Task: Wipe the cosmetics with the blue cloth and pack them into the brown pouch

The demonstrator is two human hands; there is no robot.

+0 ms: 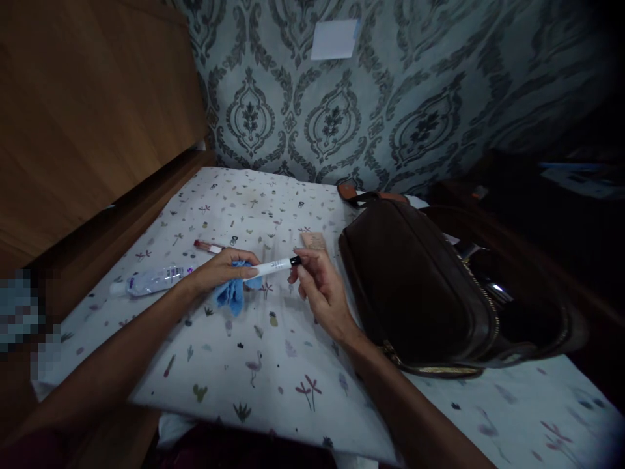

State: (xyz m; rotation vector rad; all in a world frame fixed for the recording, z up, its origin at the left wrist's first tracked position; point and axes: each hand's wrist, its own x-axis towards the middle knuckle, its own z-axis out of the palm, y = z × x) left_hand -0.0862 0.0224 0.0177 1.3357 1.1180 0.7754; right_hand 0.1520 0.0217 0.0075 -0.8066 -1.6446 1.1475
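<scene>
A slim white tube with a black end point(273, 267) is held over the table between my two hands. My left hand point(227, 266) is closed around its left part, with a blue cloth point(230, 296) bunched under and around the fingers. My right hand point(322, 290) pinches the black end between thumb and fingers. Just behind the right fingers lies a beige squeeze tube point(313, 241), partly hidden. Beyond my left hand is a small tube with a red cap point(208, 247). Left of my forearm, a clear bottle point(156, 280) rests on its side.
To the right stands a dark brown bag point(405, 280), its zipped top open with items inside. A patterned white cloth point(254, 391) covers the table. Wooden furniture point(92, 117) borders the left, and a patterned wall point(332, 124) with a white card point(334, 39) closes off the back.
</scene>
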